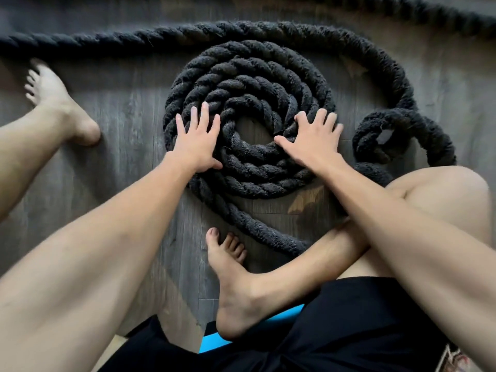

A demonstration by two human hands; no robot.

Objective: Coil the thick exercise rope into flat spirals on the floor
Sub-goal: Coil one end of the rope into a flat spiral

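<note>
The left hand (197, 142) lies flat with fingers spread on the left side of a thick black twisted exercise rope (252, 163). The right hand (312, 143) presses its right side, fingers splayed, gripping nothing. Both palms hide the strands beneath. The rope forms a flat spiral of several turns on the grey wood-plank floor (120, 108), with a bare gap at its centre. A smaller curl to the right slips under a bent bare knee (442, 189). Blurred lengths run off the left and top-right edges.
</note>
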